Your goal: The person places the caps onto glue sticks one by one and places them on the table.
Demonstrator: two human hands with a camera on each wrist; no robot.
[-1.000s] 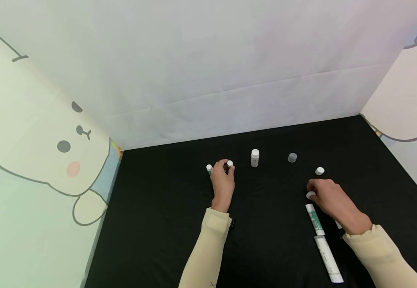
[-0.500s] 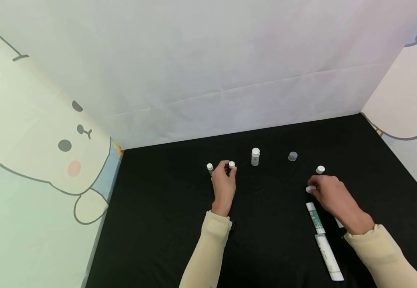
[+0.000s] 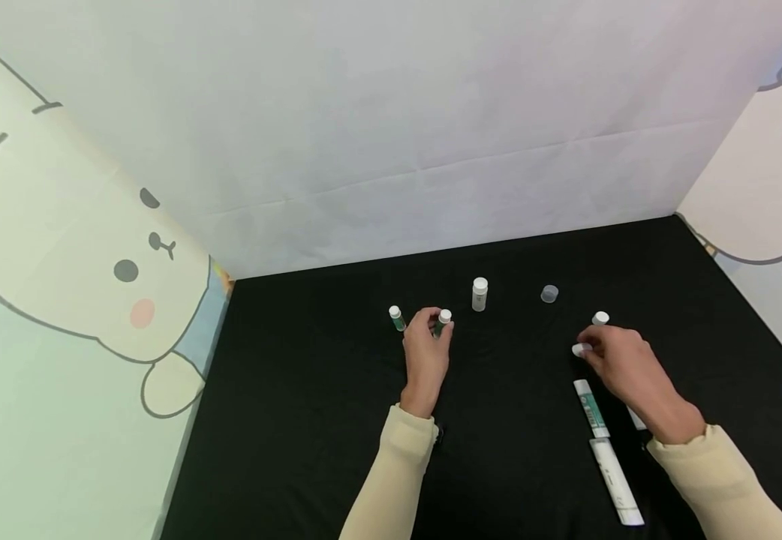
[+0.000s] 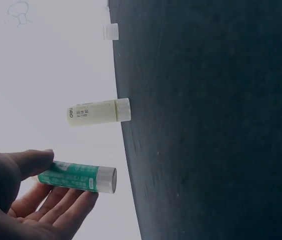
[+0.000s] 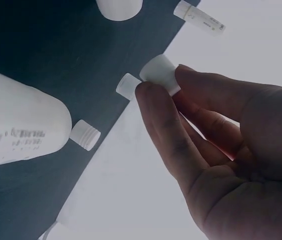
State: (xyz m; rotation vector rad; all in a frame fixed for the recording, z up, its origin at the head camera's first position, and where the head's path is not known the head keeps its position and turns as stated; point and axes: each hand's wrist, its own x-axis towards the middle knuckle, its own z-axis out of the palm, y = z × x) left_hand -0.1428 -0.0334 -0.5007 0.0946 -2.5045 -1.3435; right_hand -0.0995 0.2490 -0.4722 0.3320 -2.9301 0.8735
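Note:
My left hand point(image 3: 426, 367) holds a small glue stick point(image 4: 76, 176) with a green label and a white end, gripped between thumb and fingers. A similar green glue stick point(image 3: 398, 318) stands just left of that hand. To its right is a pale, translucent tube point(image 3: 479, 295) with a white end, also in the left wrist view. Near the right side, my right hand point(image 3: 624, 371) pinches a small white cap point(image 5: 158, 72) between thumb and fingertips. Another white cap point(image 3: 601, 318) lies just beyond these fingers, partly hidden by them. A clear cap point(image 3: 549, 294) sits farther back.
A black cloth point(image 3: 310, 420) covers the table, with a pale wall point(image 3: 391, 135) behind it. Nearer me on the right, a green-and-white tube point(image 3: 591, 409) and a longer white tube point(image 3: 617, 481) lie end to end. Another white tube point(image 3: 636, 420) shows partly beneath my right wrist.
My left hand has shifted right and slightly nearer me with its glue stick, showing more of the green label. My right hand has moved a little farther from me, still holding the cap.

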